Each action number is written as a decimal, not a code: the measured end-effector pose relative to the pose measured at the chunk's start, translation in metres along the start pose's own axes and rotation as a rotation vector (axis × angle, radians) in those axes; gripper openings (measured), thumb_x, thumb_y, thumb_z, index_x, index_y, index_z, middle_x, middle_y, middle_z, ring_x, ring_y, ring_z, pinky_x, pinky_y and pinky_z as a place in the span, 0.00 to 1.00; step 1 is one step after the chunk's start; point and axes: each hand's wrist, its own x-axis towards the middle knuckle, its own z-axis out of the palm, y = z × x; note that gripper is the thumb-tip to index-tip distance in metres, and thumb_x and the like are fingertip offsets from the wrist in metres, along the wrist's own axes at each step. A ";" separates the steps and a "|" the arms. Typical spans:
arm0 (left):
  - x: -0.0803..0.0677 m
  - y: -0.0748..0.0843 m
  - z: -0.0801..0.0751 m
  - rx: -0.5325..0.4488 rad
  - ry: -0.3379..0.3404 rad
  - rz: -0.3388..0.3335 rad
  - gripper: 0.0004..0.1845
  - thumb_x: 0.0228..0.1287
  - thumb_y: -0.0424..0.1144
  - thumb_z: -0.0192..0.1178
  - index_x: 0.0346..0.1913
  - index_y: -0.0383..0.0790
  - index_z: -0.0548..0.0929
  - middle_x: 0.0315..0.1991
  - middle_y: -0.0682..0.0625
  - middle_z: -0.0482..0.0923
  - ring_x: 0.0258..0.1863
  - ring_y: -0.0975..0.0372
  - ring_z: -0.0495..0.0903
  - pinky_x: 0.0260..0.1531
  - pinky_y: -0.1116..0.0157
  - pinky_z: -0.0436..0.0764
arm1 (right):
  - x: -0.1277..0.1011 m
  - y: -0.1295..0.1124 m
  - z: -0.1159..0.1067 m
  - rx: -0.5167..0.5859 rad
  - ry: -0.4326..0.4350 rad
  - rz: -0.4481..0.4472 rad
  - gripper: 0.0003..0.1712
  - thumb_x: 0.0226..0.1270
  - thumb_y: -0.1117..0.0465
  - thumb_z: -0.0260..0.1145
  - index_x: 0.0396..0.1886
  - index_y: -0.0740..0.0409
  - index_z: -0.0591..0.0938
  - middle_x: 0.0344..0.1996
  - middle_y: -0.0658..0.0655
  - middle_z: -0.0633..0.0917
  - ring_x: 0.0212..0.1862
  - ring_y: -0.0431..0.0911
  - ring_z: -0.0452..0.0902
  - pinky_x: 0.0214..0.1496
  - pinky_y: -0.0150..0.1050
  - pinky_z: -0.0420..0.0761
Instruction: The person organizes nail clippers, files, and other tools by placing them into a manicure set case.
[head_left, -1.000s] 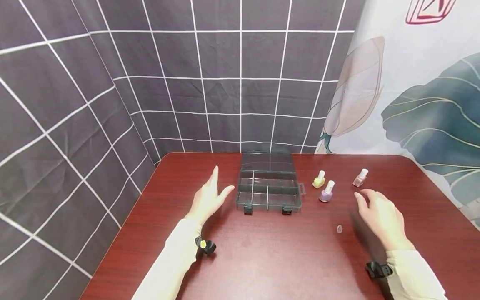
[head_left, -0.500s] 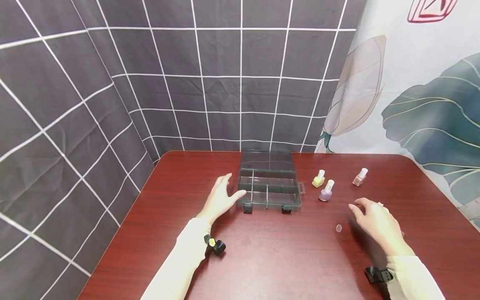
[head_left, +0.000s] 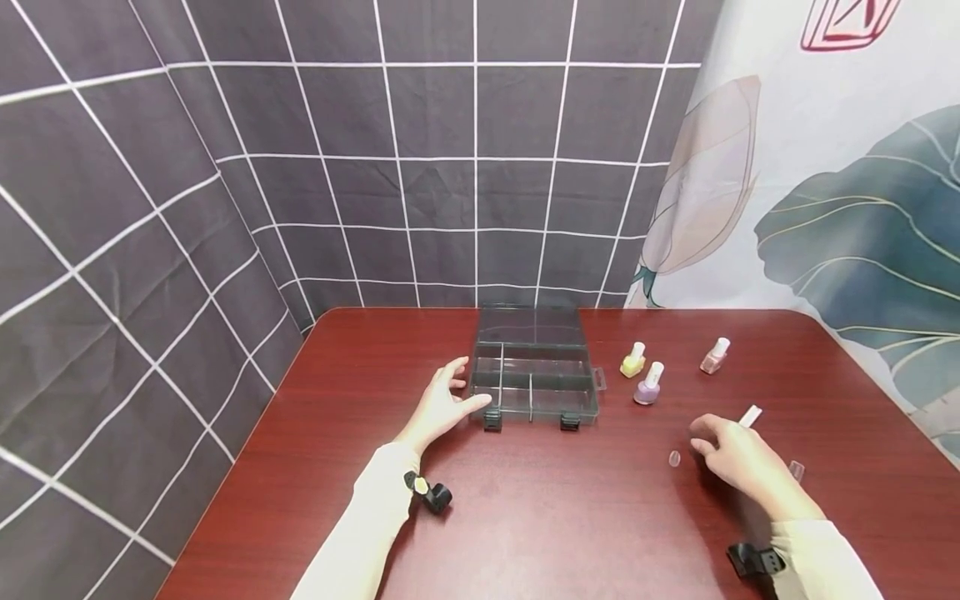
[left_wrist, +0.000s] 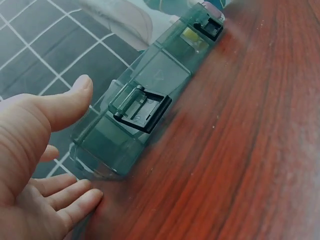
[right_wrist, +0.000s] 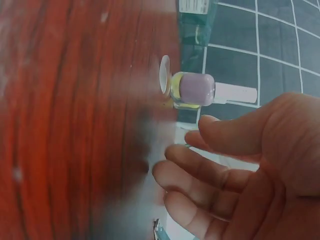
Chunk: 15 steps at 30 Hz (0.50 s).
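Observation:
A clear grey compartment box [head_left: 534, 367] stands closed at the table's middle back, with two black latches on its front. My left hand [head_left: 459, 390] is spread at the box's front left corner, thumb by the left latch [left_wrist: 140, 107], and holds nothing. Right of the box stand a yellow polish bottle [head_left: 632, 360], a purple one [head_left: 648, 384] and a pale pink one [head_left: 714, 356]. My right hand [head_left: 699, 435] hovers low, fingers loosely bent and holding nothing, just right of a small clear nail tip [head_left: 674, 458]. The right wrist view shows the purple bottle [right_wrist: 197, 90] beyond my fingers.
A white stick [head_left: 750, 416] lies just beyond my right hand and a small clear piece [head_left: 797, 471] lies to its right. The dark red table [head_left: 540, 517] ends at a checked grey cloth at the back and left, and a leaf-print cloth at the right.
My left hand has moved right, up to the box's front left corner. My right hand has drawn back toward me and a little left, closer to the clear nail tip.

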 end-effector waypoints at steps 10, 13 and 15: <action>0.000 -0.008 0.003 -0.054 -0.022 -0.011 0.40 0.49 0.45 0.72 0.66 0.41 0.67 0.57 0.44 0.68 0.46 0.55 0.77 0.41 0.62 0.78 | 0.000 -0.001 0.011 0.046 -0.083 -0.154 0.12 0.49 0.76 0.65 0.32 0.58 0.78 0.21 0.46 0.74 0.25 0.40 0.69 0.28 0.39 0.71; 0.000 -0.008 0.003 -0.064 -0.029 0.004 0.40 0.49 0.44 0.71 0.66 0.42 0.67 0.58 0.43 0.69 0.45 0.55 0.77 0.40 0.61 0.77 | 0.001 -0.001 0.012 0.054 -0.090 -0.182 0.14 0.49 0.76 0.66 0.33 0.56 0.78 0.20 0.45 0.74 0.24 0.39 0.69 0.27 0.38 0.70; -0.002 -0.008 0.003 -0.071 -0.031 0.011 0.40 0.49 0.44 0.71 0.66 0.42 0.67 0.58 0.43 0.69 0.45 0.55 0.77 0.40 0.61 0.77 | 0.001 -0.001 0.013 0.059 -0.100 -0.198 0.14 0.49 0.75 0.66 0.33 0.55 0.78 0.20 0.44 0.74 0.24 0.37 0.68 0.27 0.38 0.70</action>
